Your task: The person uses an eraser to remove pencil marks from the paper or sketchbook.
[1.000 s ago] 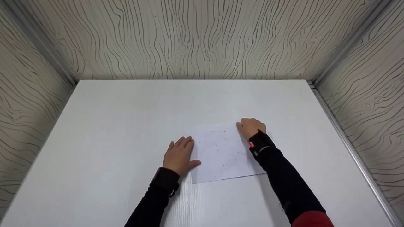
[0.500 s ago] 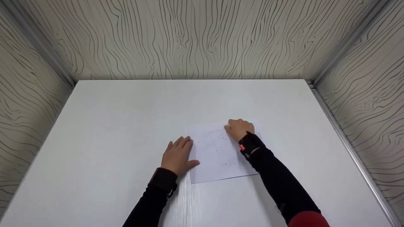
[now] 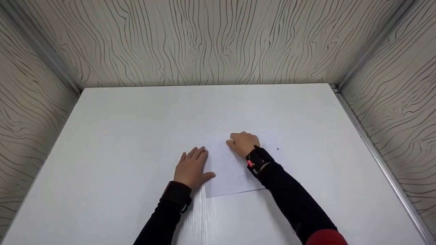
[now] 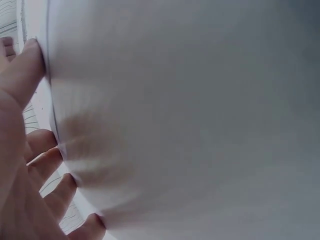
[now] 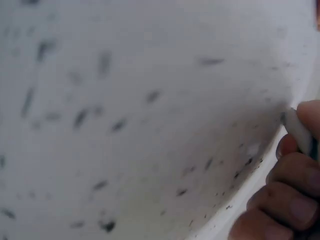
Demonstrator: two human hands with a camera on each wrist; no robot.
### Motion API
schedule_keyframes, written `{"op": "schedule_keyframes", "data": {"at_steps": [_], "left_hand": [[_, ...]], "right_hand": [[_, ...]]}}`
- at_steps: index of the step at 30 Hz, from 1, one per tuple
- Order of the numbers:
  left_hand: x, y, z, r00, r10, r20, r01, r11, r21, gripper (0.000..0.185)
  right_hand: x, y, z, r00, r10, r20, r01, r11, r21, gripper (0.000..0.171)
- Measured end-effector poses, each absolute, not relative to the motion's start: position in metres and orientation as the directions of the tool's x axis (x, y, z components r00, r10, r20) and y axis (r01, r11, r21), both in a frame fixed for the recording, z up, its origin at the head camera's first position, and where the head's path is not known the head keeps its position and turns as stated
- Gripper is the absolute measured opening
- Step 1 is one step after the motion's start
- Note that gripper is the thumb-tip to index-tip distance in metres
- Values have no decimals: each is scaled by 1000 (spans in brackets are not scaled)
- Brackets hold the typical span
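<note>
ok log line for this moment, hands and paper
left hand: flat, pressing paper edge | right hand: gripping small white eraser on paper | table: white

One paper sheet [image 3: 231, 170], two hands, perhaps one eraser [image 5: 300, 131]

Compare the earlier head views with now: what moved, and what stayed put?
The right hand, fingers curled around a small white eraser, slid leftward across the paper sheet, leaving dark crumbs behind. The left hand stayed flat on the sheet's left edge; the sheet did not shift.
</note>
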State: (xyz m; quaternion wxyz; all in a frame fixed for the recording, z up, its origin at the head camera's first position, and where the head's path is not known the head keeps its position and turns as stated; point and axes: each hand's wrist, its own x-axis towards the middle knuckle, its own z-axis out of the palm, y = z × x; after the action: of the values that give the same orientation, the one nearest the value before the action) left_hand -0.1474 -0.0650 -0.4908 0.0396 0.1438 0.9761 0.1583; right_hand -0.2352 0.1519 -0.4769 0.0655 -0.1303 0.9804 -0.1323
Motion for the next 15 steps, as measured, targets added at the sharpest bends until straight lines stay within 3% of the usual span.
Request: {"op": "schedule_keyframes", "data": {"at_steps": [8, 11, 15], "left_hand": [[-148, -65, -490, -957, 289, -36, 263, 911, 317, 77], [-149, -65, -492, -957, 287, -37, 262, 913, 313, 78], [-151, -65, -495, -957, 288, -33, 265, 914, 308, 78]], "right_hand": [[-251, 206, -478, -997, -57, -57, -44, 977, -209, 31], [-252, 198, -480, -995, -87, -42, -78, 978, -191, 33], [-241, 160, -479, -971, -230, -58, -212, 952, -222, 37]]}}
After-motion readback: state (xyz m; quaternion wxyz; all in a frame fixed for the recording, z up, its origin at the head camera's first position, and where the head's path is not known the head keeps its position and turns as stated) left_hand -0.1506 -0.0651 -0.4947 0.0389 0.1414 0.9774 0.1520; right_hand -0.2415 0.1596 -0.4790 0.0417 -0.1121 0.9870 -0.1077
